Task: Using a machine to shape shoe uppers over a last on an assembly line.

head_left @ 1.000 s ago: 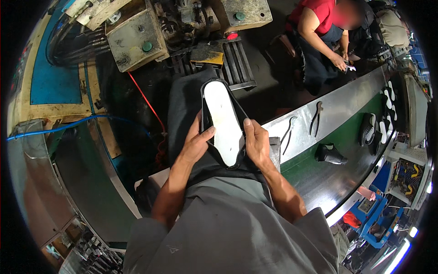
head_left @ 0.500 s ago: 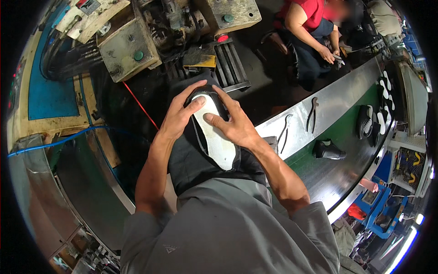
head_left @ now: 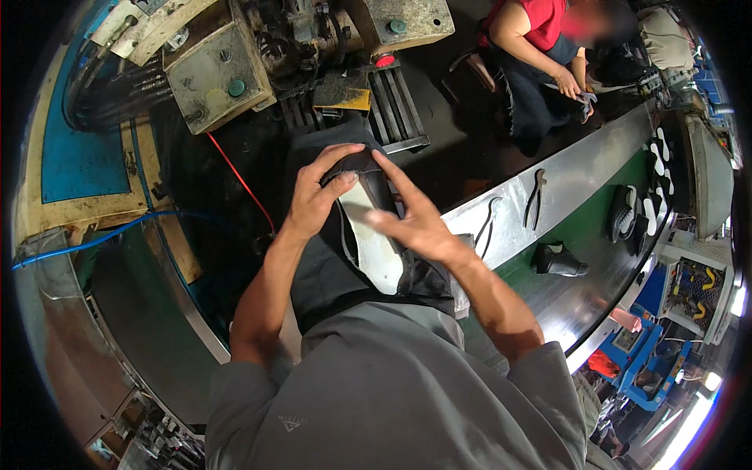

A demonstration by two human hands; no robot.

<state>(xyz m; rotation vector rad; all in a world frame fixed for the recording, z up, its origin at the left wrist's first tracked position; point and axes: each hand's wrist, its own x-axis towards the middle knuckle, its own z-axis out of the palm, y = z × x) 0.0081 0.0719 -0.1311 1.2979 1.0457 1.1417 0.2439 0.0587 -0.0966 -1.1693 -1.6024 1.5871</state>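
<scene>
A black shoe upper (head_left: 381, 188) with a white insole (head_left: 374, 254) facing up rests over my dark-trousered lap, its toe end pointing away. My left hand (head_left: 313, 192) is closed around the toe's left side, its thumb pressing at the top of the insole. Along the right side lies my right hand (head_left: 415, 223), its fingers reaching to the upper's edge near the toe. Its thumb is blurred and sits over the middle of the insole. The underside of the upper is hidden.
A metal ledge (head_left: 501, 205) at right bears two pincers (head_left: 536, 200). Beyond it, a green conveyor belt (head_left: 517, 270) carries a black shoe (head_left: 561, 259) and white insoles. Ahead stands a machine with boxes and green buttons (head_left: 236, 88). Another person (head_left: 536, 63) sits at far right holding a tool.
My right hand has shifted slightly right and its thumb has lifted and blurred over the insole. My left hand keeps its hold. The other person's hands have moved a little.
</scene>
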